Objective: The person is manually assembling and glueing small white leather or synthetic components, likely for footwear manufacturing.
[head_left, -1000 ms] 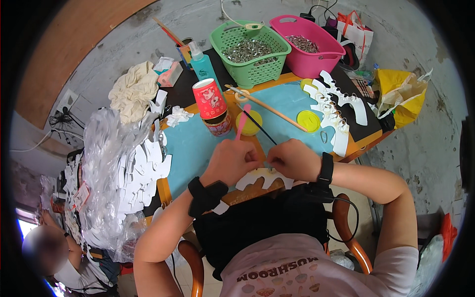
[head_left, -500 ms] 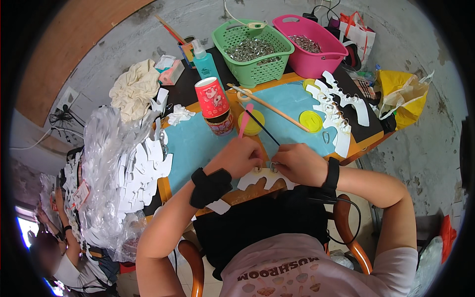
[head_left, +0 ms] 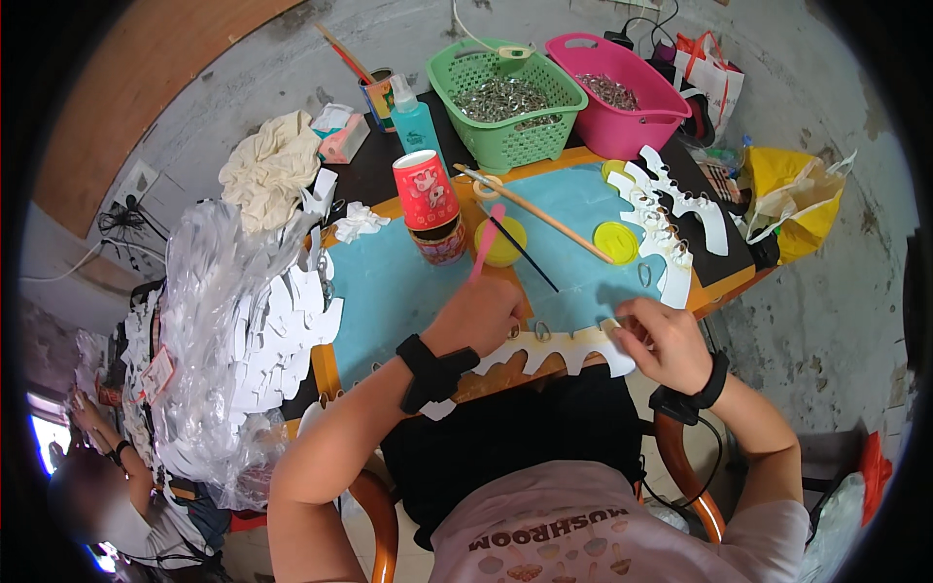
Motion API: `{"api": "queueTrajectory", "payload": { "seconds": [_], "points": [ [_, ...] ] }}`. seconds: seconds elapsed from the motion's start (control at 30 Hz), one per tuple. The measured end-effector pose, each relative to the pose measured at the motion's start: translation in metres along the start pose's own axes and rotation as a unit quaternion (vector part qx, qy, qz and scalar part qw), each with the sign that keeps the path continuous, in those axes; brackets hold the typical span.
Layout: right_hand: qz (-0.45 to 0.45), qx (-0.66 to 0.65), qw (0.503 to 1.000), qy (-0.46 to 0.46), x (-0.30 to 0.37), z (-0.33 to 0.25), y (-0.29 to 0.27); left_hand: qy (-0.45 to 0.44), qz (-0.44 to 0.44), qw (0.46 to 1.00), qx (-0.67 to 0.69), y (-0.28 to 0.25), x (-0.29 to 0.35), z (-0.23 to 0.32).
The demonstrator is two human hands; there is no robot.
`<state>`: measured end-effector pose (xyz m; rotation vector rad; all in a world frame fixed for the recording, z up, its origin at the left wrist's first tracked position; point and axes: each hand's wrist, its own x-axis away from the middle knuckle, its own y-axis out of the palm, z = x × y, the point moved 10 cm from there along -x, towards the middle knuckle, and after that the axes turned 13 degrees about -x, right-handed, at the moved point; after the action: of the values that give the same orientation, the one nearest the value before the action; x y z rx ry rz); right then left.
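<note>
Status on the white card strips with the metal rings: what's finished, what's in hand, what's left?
Looks done: ringed strips lie stacked at the table's right. In hand: left hand and right hand hold one white strip bearing a few rings. Left, apparently: blank cutouts in the plastic bag; green basket holds plenty of rings.

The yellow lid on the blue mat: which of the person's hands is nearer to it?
Right. The right hand lies just below the yellow lid; the left hand is farther off, down to its left.
</note>
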<state>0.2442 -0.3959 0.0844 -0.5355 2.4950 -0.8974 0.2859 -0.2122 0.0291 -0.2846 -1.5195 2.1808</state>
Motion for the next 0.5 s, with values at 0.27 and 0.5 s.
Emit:
{"api": "queueTrajectory", "payload": {
  "seconds": [0.27, 0.5],
  "points": [
    [0.001, -0.012, 0.988, 0.157, 0.044, 0.037, -0.004, 0.042, 0.080, 0.994, -0.067, -0.017, 0.017, 0.014],
    [0.026, -0.242, 0.951, 0.192, 0.060, 0.073, 0.023, -0.030, 0.013, 0.995, -0.097, -0.010, 0.071, 0.024]
  ]
}}
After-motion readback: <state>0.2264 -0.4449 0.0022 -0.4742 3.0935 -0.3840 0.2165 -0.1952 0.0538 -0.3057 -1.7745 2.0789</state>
